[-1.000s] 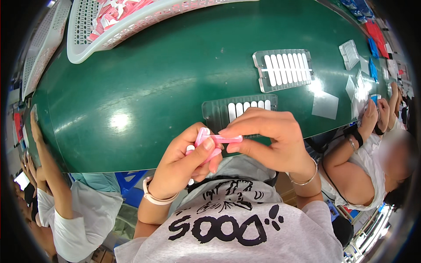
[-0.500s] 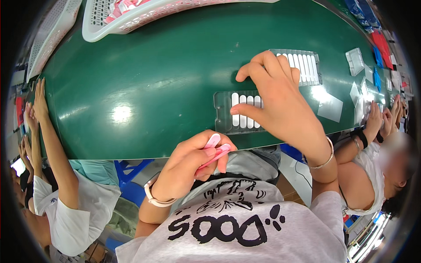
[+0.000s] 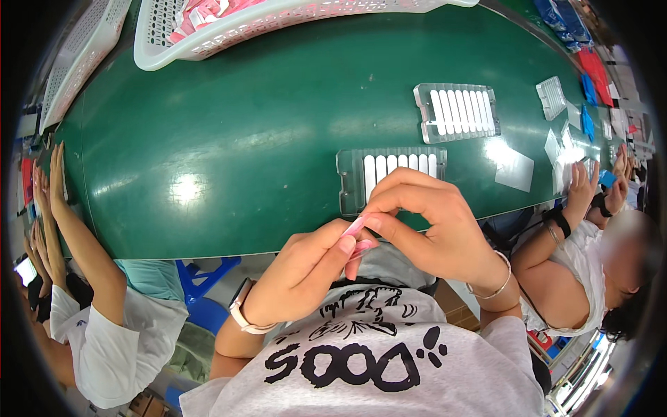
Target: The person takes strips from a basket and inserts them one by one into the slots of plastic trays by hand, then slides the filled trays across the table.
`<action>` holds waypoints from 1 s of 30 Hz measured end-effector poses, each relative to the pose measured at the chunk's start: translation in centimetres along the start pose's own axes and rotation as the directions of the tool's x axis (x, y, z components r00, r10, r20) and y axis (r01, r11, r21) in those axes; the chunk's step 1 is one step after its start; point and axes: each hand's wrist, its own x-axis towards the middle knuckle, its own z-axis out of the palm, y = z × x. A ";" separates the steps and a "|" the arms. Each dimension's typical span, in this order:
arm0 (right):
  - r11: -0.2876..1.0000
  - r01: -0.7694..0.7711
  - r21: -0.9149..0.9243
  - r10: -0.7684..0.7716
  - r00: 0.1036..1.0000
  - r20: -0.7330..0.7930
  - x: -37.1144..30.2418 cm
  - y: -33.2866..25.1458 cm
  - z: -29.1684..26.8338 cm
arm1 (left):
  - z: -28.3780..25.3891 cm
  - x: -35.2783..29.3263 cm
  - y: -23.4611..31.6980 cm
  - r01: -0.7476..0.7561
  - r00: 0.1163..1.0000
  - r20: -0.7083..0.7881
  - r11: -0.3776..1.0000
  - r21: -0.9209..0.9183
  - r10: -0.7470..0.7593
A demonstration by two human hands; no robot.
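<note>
Near the table's front edge, my left hand (image 3: 306,267) is closed around a few small flat pink strips (image 3: 354,228) with rounded ends. My right hand (image 3: 434,229) meets it there, thumb and forefinger pinched on the tip of the upper strip. Just beyond my hands lies a clear plastic tray (image 3: 352,182) holding a row of white round-ended strips (image 3: 381,170); my right fingers hide part of its near side. Behind it, to the right, a second clear tray (image 3: 425,115) holds a similar row.
A white perforated basket (image 3: 229,38) of pink and white pieces stands at the far left, with another basket (image 3: 80,62) beside it. Rightward are a small clear tray (image 3: 551,97) and clear sheets (image 3: 514,170). Co-workers' hands (image 3: 580,187) rest at both ends of the green table (image 3: 229,160).
My right hand has come back from above the trays toward my left hand and now pinches a pink strip. The near tray's row of white strips shows more fully.
</note>
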 end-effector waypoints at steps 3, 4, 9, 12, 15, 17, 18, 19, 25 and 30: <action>0.996 0.087 -0.014 -0.088 0.980 -0.181 0.0 0.5 0.0 | -0.1 -0.1 0.4 0.042 0.998 -0.050 0.999 0.032 -0.040; 0.985 0.160 -0.072 -0.174 0.944 -0.279 0.0 0.6 0.0 | -0.2 -0.1 0.6 0.068 0.994 -0.091 0.998 -0.003 -0.068; 0.488 0.265 -0.831 -0.612 0.783 -0.110 -0.2 2.1 0.2 | -1.2 -1.4 -0.3 0.059 0.972 -0.232 0.997 0.054 -0.045; 0.446 0.286 -0.848 -0.470 0.881 0.050 -1.2 1.8 2.0 | -1.6 -1.4 -1.0 0.000 0.946 -0.314 0.970 0.245 0.079; 0.397 0.264 -0.879 -0.410 0.908 0.087 -2.4 2.1 3.1 | -1.2 -1.6 -0.6 -0.215 0.890 -0.182 0.737 0.641 0.418; 0.396 0.216 -0.892 -0.359 0.931 0.066 -2.7 1.4 3.7 | -1.0 -1.5 -0.5 -0.240 0.891 -0.147 0.722 0.649 0.429; 0.399 0.159 -0.903 -0.300 0.953 0.035 -2.7 1.0 4.0 | -0.9 -1.5 -0.5 -0.263 0.896 -0.106 0.708 0.655 0.431; 0.362 0.142 -0.921 -0.286 0.958 0.036 -2.5 1.2 4.0 | -0.8 -1.1 -0.6 -0.266 0.886 -0.111 0.689 0.674 0.450; 0.536 0.140 -0.832 -0.210 0.977 0.029 -1.0 0.3 -0.1 | -0.2 -0.3 -0.2 -0.102 0.848 -0.385 0.826 0.555 0.363; 0.673 0.040 -0.739 -0.002 0.999 0.052 -0.1 2.7 -10.9 | 0.3 -0.3 0.5 -0.021 0.915 -0.352 0.893 0.449 0.198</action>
